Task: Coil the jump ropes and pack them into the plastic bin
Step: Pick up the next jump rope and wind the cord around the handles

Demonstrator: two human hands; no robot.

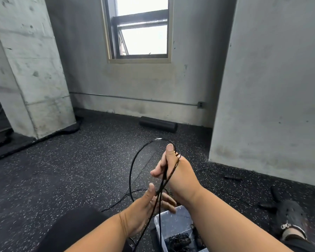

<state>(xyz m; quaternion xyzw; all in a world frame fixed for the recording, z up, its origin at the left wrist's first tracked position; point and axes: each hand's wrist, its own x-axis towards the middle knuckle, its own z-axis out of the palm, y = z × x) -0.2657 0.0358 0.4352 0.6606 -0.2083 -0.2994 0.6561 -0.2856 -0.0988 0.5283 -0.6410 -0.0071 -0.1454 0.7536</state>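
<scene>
A thin black jump rope [132,171] loops in the air in front of me. My right hand [176,170] is raised with the rope wound around it, the thumb pointing up and strands crossing the palm. Below it my left hand [149,202] has relaxed, nearly straight fingers, and the rope strands run down between its thumb and fingers. Part of the rope trails on the floor to the left. A clear plastic bin [171,220] sits under my arms, with dark coiled ropes [180,239] inside it, partly hidden by my right forearm.
Black speckled rubber floor all around. A black foam roller [157,124] lies by the far wall under a window. A concrete pillar stands left, a wall right. More black handles and ropes [269,200] lie on the floor at right, near my shoe [291,220].
</scene>
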